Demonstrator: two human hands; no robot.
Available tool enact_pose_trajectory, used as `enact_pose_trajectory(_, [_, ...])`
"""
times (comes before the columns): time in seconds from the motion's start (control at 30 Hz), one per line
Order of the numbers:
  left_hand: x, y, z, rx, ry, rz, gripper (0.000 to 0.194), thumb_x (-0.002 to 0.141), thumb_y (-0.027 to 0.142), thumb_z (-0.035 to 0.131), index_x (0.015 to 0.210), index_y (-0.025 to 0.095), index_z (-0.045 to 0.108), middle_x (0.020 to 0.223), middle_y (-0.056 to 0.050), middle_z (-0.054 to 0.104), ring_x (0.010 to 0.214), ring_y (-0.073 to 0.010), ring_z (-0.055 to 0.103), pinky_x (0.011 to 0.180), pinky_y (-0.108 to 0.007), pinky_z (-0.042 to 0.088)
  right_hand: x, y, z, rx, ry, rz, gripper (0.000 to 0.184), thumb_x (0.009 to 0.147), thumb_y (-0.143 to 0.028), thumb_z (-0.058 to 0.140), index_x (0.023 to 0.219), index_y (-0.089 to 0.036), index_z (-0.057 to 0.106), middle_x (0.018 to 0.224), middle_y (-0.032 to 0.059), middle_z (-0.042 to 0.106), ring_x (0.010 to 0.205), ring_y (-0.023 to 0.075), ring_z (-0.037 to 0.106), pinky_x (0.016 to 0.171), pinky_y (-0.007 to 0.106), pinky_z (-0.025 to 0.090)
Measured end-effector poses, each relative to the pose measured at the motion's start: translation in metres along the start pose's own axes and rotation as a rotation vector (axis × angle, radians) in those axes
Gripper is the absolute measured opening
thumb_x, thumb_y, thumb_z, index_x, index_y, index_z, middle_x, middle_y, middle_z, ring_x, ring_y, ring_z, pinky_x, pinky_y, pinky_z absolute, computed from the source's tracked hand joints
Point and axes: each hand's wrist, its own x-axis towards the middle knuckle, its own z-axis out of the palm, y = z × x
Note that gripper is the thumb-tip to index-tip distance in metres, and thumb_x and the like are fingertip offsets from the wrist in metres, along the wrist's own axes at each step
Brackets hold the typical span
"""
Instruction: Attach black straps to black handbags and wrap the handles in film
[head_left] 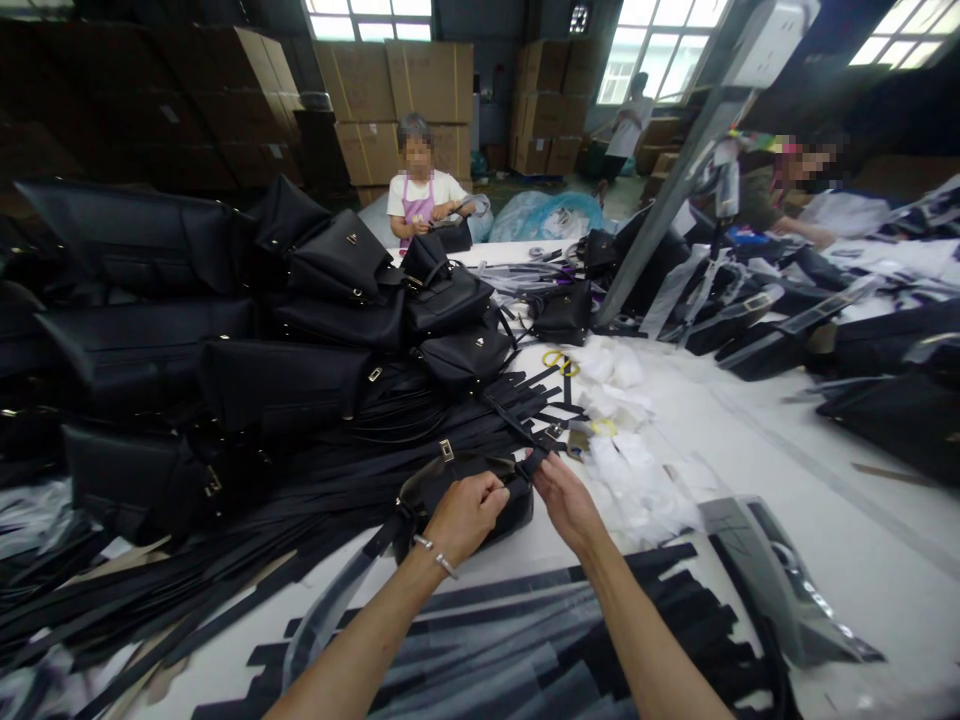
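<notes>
A small black handbag (435,485) with a gold turn-lock clasp (447,450) lies on the table in front of me. My left hand (466,512), a silver bracelet at its wrist, is closed in a pinch over the bag's right end; its fingertips hide what they hold. Just right of it, my right hand (568,498) has thumb and fingers closed on a black strap (532,462) at that same end. From the bag's left end a strap in clear film (330,600) trails toward me.
Finished-looking black bags (285,380) are piled at left, over many loose black straps (300,480). More straps (480,650) lie nearest me. Yellow-handled scissors (561,362) and crumpled white wrapping (630,470) are at right. A metal post (667,200) rises beyond; co-workers (420,195) are across the table.
</notes>
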Motion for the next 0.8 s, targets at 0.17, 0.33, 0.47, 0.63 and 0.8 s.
enact_pose_trajectory(0.17, [0.005,0.003,0.002,-0.078,0.012,-0.021,0.027,0.085,0.035,0.043,0.068,0.018,0.056,0.052,0.004,0.052,0.051,-0.0117,0.047,0.051,-0.022,0.03,0.003,0.0,0.014,0.001,0.096,-0.104,0.042,0.071,-0.038,0.073,0.109,-0.022,0.064,0.098,0.0043,0.073,0.094,0.022,0.066,0.093,0.04,0.046])
enact_pose_trajectory(0.33, [0.012,0.005,0.006,-0.139,0.045,-0.014,0.028,0.084,0.035,0.043,0.066,0.018,0.055,0.052,0.005,0.05,0.05,-0.0108,0.045,0.051,-0.022,0.031,-0.007,0.0,0.019,-0.101,0.093,-0.118,0.038,0.074,-0.04,0.071,0.106,-0.02,0.064,0.094,0.0042,0.073,0.091,0.0221,0.067,0.091,0.04,0.048])
enact_pose_trajectory(0.47, [0.019,0.0,0.017,-0.12,0.058,-0.012,0.026,0.084,0.033,0.044,0.067,0.018,0.056,0.053,0.004,0.053,0.051,-0.0113,0.048,0.052,-0.022,0.03,-0.014,-0.006,0.02,-0.047,0.091,-0.076,0.037,0.073,-0.041,0.071,0.104,-0.021,0.064,0.094,0.0047,0.073,0.094,0.0231,0.067,0.087,0.039,0.051])
enact_pose_trajectory(0.63, [0.024,-0.003,0.032,-0.09,0.065,-0.035,0.026,0.083,0.034,0.044,0.067,0.018,0.057,0.055,0.003,0.056,0.054,-0.0126,0.05,0.052,-0.022,0.03,-0.019,-0.006,0.017,0.038,0.087,-0.028,0.038,0.073,-0.043,0.071,0.103,-0.021,0.063,0.093,0.0058,0.073,0.098,0.0251,0.066,0.083,0.039,0.053])
enact_pose_trajectory(0.8, [0.025,0.001,0.035,-0.168,0.054,-0.012,0.028,0.084,0.036,0.044,0.066,0.018,0.056,0.053,0.004,0.054,0.051,-0.0115,0.048,0.052,-0.022,0.032,-0.02,-0.008,0.014,0.002,0.093,-0.034,0.038,0.074,-0.042,0.07,0.106,-0.021,0.063,0.094,0.0062,0.073,0.097,0.0255,0.066,0.084,0.041,0.053])
